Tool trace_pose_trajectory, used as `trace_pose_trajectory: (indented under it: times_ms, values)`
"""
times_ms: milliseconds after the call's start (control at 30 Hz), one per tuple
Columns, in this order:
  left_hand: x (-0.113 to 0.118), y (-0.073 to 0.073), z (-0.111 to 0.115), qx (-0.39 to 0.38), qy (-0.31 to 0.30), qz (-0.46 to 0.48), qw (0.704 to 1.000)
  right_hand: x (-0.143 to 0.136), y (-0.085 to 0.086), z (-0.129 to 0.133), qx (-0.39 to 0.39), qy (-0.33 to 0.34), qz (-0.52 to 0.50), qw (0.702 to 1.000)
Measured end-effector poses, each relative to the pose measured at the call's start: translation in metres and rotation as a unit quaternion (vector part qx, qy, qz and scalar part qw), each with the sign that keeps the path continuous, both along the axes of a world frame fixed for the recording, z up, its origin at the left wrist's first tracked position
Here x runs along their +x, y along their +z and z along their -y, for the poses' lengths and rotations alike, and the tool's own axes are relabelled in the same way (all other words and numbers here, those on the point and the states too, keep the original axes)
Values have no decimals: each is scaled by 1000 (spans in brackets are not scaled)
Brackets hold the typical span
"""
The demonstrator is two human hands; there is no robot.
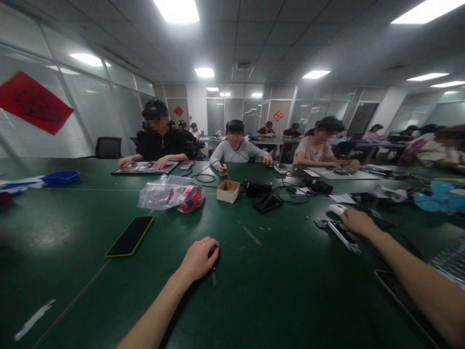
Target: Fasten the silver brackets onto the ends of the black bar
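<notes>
My left hand (201, 257) rests knuckles-up on the green table with its fingers curled in. Nothing shows in it. To its left lies a phone (131, 236) in a lime-green case. Farther right, my right hand (356, 221) is closed on the near end of a white rounded object (337, 209); its kind cannot be made out. Just below that hand, a slim white tool with a dark panel (343, 236) lies on the table. A dark flat tablet-like thing (403, 300) is partly hidden under my right forearm.
A clear plastic bag with red items (172, 195), a small open box (228, 192), a black box (257, 186) and cables stand across the middle. At right is a light-blue fan (438, 198), at left a blue tray (61, 178). Several people sit opposite, hands on the table.
</notes>
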State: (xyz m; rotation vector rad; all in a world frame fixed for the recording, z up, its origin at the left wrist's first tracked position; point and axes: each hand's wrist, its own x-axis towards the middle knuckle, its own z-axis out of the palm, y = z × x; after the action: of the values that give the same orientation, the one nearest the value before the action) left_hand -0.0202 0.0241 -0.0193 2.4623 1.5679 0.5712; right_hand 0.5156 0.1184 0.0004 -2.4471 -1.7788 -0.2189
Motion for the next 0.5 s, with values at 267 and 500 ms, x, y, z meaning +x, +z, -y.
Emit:
trace_pose_trajectory:
  times_ms: [267, 500]
  values:
    - [0, 0, 0, 6, -8, -1, 1000, -41, -10, -28, -58, 79, 34, 995]
    - [1, 1, 2, 10, -9, -2, 1000, -60, -27, -40, -63, 88, 13, 994]
